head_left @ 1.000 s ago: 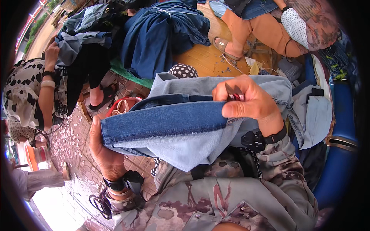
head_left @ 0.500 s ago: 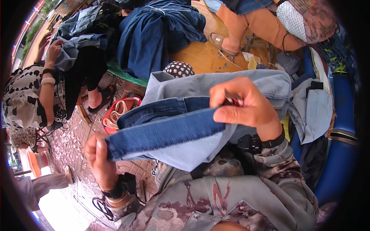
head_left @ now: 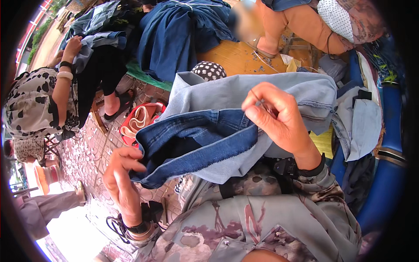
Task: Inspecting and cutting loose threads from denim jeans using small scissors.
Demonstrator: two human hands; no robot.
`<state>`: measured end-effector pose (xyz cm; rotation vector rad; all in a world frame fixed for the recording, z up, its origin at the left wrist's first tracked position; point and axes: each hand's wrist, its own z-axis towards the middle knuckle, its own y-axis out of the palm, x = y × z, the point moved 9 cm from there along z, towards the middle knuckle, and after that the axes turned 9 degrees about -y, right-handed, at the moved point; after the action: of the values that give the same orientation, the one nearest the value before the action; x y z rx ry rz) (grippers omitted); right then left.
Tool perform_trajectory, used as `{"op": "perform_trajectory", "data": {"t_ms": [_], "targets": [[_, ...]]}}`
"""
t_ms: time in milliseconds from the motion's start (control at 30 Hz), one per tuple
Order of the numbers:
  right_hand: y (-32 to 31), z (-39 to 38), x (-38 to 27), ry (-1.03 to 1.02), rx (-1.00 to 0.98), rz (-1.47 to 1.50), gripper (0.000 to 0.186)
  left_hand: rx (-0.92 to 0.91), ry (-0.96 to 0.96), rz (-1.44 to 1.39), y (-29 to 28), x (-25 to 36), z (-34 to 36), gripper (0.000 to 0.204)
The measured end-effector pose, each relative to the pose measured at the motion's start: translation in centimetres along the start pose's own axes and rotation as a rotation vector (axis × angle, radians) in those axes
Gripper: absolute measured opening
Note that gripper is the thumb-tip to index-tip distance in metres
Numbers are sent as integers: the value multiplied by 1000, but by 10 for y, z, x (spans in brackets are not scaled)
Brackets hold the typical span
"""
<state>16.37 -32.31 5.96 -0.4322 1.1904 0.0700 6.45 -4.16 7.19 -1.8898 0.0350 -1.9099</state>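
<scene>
Denim garment (head_left: 205, 158) gapes darkly between left hand (head_left: 123, 179), fingers apart, and right hand (head_left: 281, 120), hold unclear

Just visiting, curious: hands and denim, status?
Left hand at left end of denim, right hand at right; grips unclear. Dark blue band gaping. Nothing visibly blocking.

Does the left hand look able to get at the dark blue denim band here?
Probably yes: the left hand is at the left end of the dark blue denim band, with nothing seen between them. Whether they touch is unclear.
</scene>
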Motion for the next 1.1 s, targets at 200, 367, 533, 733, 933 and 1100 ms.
{"op": "perform_trajectory", "data": {"t_ms": [200, 367, 533, 733, 933, 1100], "targets": [[26, -11, 24, 184, -246, -109, 32, -31, -262, 174, 8, -50, 24, 63], [38, -18, -12, -53, -220, -205, 23, -137, -205, 430, 14, -88, 31, 33], [76, -58, -80, -755, -350, -395, 27, 360, 104, 318, -22, -66, 37, 16], [110, -77, -98, -901, -490, -234, 16, 233, -194, -438, -18, -101, 36, 6], [121, -83, -91, -872, -528, -224, 21, 170, -416, -682, -7, -108, 32, 11], [127, -80, -86, -827, -541, -246, 28, 146, -397, -803, -13, -126, 33, 23]]}}
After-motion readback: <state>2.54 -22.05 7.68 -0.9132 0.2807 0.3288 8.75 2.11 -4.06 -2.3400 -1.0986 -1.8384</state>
